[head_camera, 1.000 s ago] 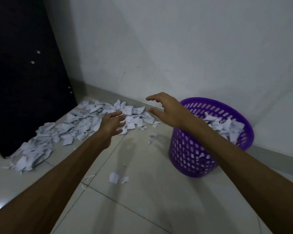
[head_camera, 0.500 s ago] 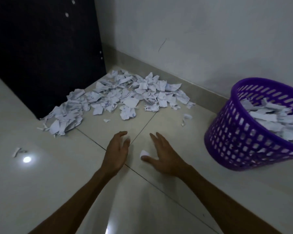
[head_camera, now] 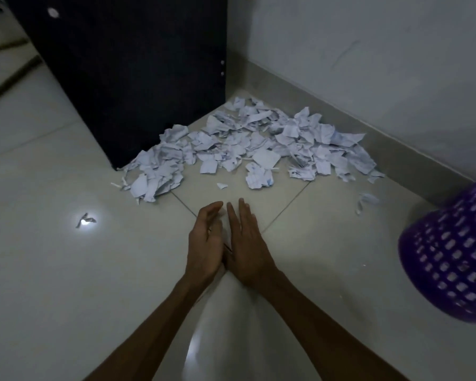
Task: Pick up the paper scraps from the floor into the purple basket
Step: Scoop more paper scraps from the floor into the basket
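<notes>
A wide heap of white paper scraps (head_camera: 253,147) lies on the tiled floor in the corner between a dark cabinet and the wall. My left hand (head_camera: 205,240) and my right hand (head_camera: 245,243) are down on the floor in front of the heap, heels together, fingers straight and pointing at it. Whatever lies between the palms is hidden. The purple basket (head_camera: 451,259) stands at the right edge, only its perforated wall showing. Loose scraps lie apart: one small piece (head_camera: 222,185) just beyond my fingertips, one (head_camera: 367,200) near the basket, one (head_camera: 85,220) at the left.
A dark cabinet (head_camera: 138,72) stands behind the heap on the left. A grey skirting board (head_camera: 396,158) runs along the white wall at the right. A bright light reflection sits on the glossy tiles at the left.
My hands have closed together over the spot where a small scrap lay between them. The view has dropped and shifted left, so the basket now sits at the right edge.
</notes>
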